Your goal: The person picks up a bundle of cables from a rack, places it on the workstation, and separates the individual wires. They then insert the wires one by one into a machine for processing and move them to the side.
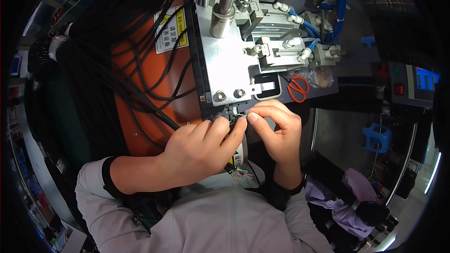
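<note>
Single head view, looking steeply down, close over bench machine point(243, 56) (fisheye, edges bent).

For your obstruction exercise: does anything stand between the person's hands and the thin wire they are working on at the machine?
Nothing visible does. The left hand and right hand both already pinch the thin wire just below the metal plate. The red scissors lie apart, to the right.

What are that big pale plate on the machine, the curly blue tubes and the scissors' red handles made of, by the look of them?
The plate looks like bare metal, probably aluminium: matte silver-grey, with shiny bolts through it. The blue tubes look like flexible plastic hose: glossy and smoothly bent. The scissor handles appear to be plastic or a plastic coating: an even, bright red with a slight sheen. Their blades are hidden.
</note>
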Demonstrator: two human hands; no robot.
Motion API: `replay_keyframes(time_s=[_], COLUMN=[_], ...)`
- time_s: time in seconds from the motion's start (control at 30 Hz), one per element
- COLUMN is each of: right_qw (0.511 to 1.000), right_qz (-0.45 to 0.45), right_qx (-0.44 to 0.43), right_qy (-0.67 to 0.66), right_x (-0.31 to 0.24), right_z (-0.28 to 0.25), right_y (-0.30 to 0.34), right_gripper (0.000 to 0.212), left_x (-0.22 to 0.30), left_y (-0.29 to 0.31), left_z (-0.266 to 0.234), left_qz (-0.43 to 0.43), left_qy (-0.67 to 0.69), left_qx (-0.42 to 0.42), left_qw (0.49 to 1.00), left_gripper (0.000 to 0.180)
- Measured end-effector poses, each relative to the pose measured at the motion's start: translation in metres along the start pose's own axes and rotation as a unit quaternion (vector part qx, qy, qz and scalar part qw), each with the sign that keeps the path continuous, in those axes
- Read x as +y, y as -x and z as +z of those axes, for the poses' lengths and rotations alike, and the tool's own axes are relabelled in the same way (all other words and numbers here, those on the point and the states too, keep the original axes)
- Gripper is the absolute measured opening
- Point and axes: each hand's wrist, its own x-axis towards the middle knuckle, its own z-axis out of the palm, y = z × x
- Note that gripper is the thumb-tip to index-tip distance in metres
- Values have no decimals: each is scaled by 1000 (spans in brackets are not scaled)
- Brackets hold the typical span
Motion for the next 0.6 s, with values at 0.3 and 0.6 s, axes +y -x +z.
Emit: replay_keyframes(time_s=[0.3, 0.6], right_qw=[983, 992], right_qz=[-84, -70], right_qx=[24, 82], right_qy=[162, 58], right_x=[1, 18], right_z=[19, 30], right_y=[-6, -2], right_gripper=[6, 8], left_x=[3, -1], left_y=[0, -3], left_z=[3, 4], left_qz=[-32, -16], left_qy=[-87, -80], left_qx=[-47, -39], left_qw=[995, 996], left_gripper=[28, 24])
